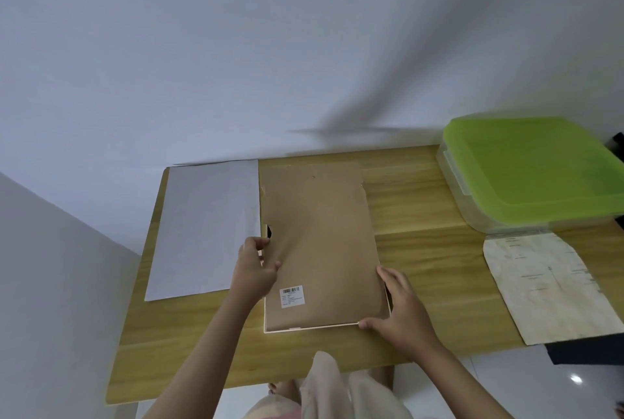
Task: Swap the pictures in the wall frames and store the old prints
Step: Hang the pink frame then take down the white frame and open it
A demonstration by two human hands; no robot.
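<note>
So the slim white picture frame (324, 327) was lying face down in the middle of the light wooden tabletop (422, 250), with its brown fibreboard backing panel (320, 233) still sitting in it, barcode sticker up. Left hand (255, 270) was at the frame's 9 o'clock edge, fingers curled and pinching the backing right by the little cut-out notch. Right hand (401, 307) was at the 5 o'clock corner, fingers fairly straight, pressing the frame down to steady it.

At 9 o'clock, just beside the frame, lay a plain white sheet (206, 233), blank side up, so I couldn't tell if it was an old or new print. Out at 3 o'clock was a pale printed sheet with a rounded top (553, 287), and at 2 o'clock a clear plastic box with a green lid (526, 169), shut.

My guess: early-to-mid swap, nothing stored yet.
</note>
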